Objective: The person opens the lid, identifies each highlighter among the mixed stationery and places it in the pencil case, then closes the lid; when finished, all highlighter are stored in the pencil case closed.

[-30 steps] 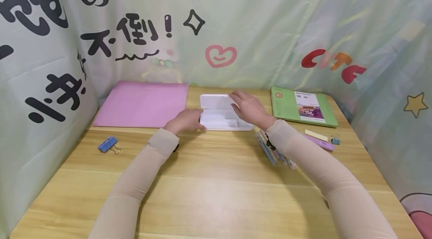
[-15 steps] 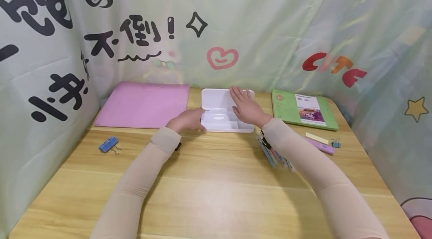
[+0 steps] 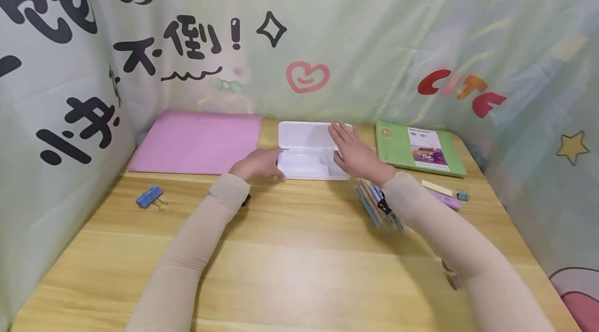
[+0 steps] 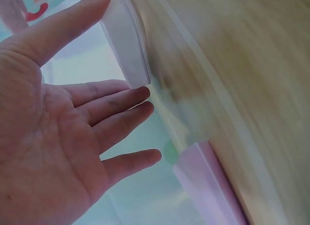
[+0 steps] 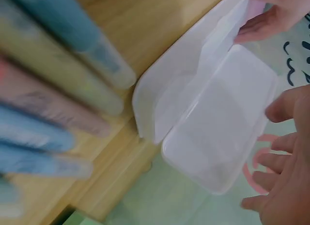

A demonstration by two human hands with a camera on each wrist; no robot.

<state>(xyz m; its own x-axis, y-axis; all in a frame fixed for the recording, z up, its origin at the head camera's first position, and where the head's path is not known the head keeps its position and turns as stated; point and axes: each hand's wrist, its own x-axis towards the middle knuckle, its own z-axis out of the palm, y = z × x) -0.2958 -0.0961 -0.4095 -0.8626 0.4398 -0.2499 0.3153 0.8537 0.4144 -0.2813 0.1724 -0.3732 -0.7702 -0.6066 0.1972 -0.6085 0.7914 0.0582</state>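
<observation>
A white plastic case lies open on the wooden table near the back wall, its lid flat behind the tray. My left hand rests at the case's left edge. In the left wrist view its fingers are straight and the thumb lies against the case's corner. My right hand hovers over the right part of the case with its fingers straight. In the right wrist view that hand is spread above the lid.
A row of coloured pens lies under my right wrist. A pink folder sits left of the case, a green book to its right. A blue binder clip, a yellow note and a pink highlighter also lie on the table.
The lid has gone from tilted to flat on the table. My right hand has slid rightward along the case. The left hand has stayed at the left edge.
</observation>
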